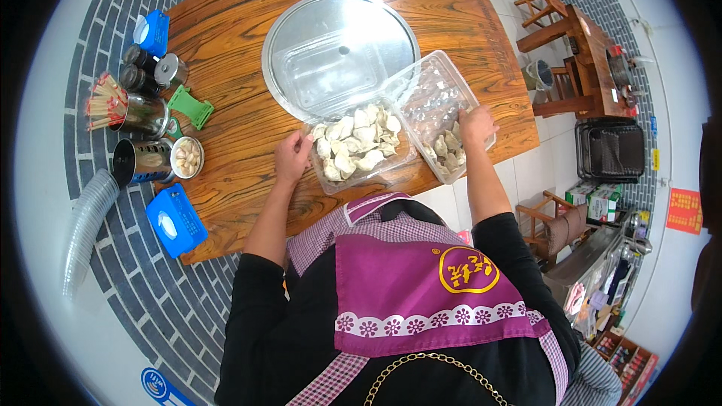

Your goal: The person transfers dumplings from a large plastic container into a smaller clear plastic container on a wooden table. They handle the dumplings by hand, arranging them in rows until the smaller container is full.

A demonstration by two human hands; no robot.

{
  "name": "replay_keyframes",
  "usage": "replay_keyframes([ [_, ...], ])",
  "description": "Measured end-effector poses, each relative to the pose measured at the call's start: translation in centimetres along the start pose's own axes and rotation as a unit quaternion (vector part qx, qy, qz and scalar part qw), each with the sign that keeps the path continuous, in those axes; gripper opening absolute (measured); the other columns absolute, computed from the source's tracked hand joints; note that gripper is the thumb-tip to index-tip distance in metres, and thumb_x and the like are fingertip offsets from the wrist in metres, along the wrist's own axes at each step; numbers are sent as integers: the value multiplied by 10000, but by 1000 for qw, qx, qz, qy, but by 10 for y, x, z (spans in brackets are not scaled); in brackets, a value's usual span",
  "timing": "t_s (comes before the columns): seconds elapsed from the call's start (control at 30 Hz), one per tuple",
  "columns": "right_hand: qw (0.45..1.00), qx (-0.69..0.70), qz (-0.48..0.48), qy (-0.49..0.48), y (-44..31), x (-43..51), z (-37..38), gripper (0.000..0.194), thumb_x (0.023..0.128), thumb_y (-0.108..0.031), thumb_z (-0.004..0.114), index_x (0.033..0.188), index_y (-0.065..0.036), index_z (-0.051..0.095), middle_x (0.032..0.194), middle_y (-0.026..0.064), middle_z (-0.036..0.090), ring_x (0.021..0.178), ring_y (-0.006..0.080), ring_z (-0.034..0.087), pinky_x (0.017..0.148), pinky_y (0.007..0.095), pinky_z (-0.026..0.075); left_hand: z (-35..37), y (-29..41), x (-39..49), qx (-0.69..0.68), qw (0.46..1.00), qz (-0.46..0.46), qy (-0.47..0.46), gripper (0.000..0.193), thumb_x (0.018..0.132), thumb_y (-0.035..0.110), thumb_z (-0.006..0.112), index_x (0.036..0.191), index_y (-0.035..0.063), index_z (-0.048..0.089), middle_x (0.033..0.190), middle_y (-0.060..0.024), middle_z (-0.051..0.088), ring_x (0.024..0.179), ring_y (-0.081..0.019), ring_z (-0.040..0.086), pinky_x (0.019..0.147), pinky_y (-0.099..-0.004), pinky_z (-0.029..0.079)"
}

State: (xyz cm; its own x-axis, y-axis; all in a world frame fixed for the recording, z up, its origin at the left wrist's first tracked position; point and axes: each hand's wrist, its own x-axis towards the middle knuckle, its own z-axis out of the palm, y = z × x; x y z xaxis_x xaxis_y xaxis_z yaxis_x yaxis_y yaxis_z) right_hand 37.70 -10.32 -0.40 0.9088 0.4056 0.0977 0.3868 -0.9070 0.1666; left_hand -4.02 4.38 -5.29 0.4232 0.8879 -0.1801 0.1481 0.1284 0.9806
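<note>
A clear plastic container (403,162) filled with pale dumplings (356,140) rests near the front edge of the wooden table. My left hand (293,158) grips its left side, fingers curled at the rim. To its right is a second plastic container (431,93), whose bottom shows whitish residue. Several dumplings (448,149) are gathered at its near end. My right hand (478,126) holds this container's right rim, thumb on the inner side. The near end of that container reaches past the table edge. Behind both lies a round metal lid (344,17) with a clear plastic lid or tray (333,76) on it.
Along the left edge of the table (225,28) stand blue tissue boxes (177,220), dark jars (138,76), a chopstick holder (141,115), a bowl of garlic (187,157) and a green stand (192,107). Stacked plastic cups (87,231) lean at the wall. Stools (541,3) stand right.
</note>
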Motion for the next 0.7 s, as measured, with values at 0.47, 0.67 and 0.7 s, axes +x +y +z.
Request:
replay_keyframes([
  [0.47,735,534,-191,-372,-4,-77,-70,257,873,-159,773,1106,-84,695,1050,39,647,918,105,603,786,273,509,-1,-1,-1,-18,1000,2,-2,290,965,215,674,782,1,604,603,-13,552,462,-80,534,414,-260,391],
  [0.67,691,556,-300,-352,-25,-124,-75,208,869,21,726,1028,-62,621,1077,32,625,1044,161,608,906,314,512,-3,-2,-1,-12,1000,-9,-12,281,966,203,674,787,-3,610,617,-12,566,458,-80,534,415,-256,399],
  [0.7,698,529,-362,-319,-26,-124,-77,220,859,25,729,1029,-62,620,1080,48,627,1046,188,615,911,324,512,-4,-2,0,-6,1000,3,-12,279,966,204,675,793,-7,616,621,-13,569,460,-79,534,415,-256,401],
])
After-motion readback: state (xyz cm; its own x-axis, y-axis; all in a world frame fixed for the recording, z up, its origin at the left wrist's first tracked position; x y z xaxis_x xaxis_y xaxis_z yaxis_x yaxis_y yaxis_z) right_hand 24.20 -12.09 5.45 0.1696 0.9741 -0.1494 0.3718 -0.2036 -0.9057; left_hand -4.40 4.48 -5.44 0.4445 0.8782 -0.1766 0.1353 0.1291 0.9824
